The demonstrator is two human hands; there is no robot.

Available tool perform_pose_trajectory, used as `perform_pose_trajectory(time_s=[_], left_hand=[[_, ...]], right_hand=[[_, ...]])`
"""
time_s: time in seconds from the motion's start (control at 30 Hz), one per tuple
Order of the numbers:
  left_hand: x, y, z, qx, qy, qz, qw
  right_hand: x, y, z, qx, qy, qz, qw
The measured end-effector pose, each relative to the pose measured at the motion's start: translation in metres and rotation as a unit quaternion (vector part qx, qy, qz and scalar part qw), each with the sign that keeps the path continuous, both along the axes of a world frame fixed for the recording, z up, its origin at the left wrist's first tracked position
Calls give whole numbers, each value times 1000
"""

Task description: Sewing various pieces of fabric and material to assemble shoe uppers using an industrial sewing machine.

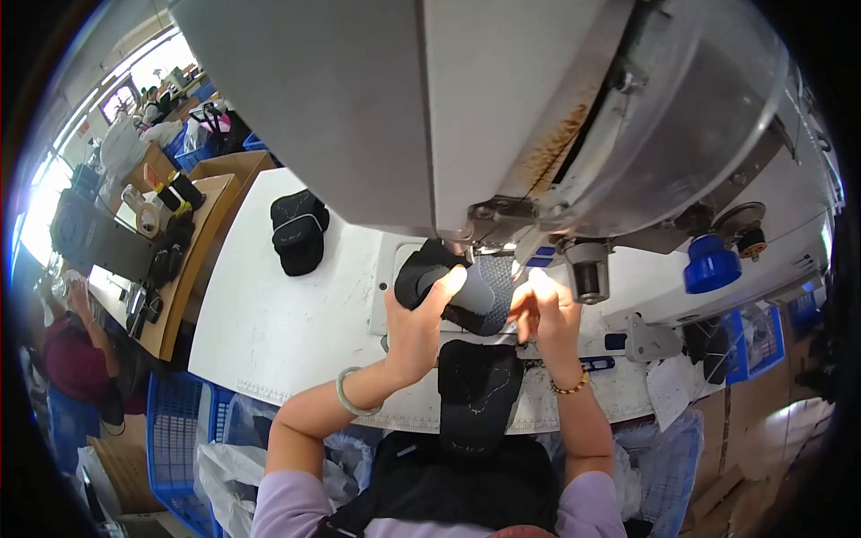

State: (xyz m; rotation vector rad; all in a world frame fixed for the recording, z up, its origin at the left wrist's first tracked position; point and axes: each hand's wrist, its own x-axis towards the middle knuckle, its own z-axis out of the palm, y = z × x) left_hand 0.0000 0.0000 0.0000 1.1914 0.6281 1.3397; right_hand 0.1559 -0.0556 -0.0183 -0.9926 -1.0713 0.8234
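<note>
Under the head of a large sewing machine (502, 202), a padded fabric piece (475, 291), black with smooth and textured grey panels, is held tilted up off the bed. My left hand (415, 330) grips its left side, thumb on the grey panel. Close by its right edge is my right hand (549, 309), fingers curled together; what they pinch is too small to make out. Nearer me, a black padded piece (480, 390) with light stitched lines lies over the table's front edge. Another black piece (300, 231) with a grey trim line rests at the left.
The white table (242, 314) has a ruler strip along its front edge. A blue-handled tool (596, 363) lies right of my right wrist. Blue baskets (179, 439) with plastic bags stand below. A person (85, 359) works at a neighbouring bench on the left.
</note>
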Motion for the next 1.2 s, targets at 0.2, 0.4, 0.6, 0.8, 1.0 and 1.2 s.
perform_pose_trajectory(time_s=[0.2,0.4,0.6,0.8,1.0,1.2], left_hand=[[-1,7,6,-114,18,-103,988],[-33,26,-7,56,97,-12,994],[-55,34,-8,623,342,195,676],[-30,33,4,692,359,106,617],[-26,31,13,686,328,92,643],[-22,25,12,698,311,133,631]], right_hand=[[-7,-12,25,-123,114,143,975],[-11,-12,26,-139,87,107,981],[-9,-12,24,-149,46,99,983],[-13,-12,32,-136,65,77,986],[-1,-15,3,202,-393,-259,859],[22,-5,21,286,-562,-107,768]])
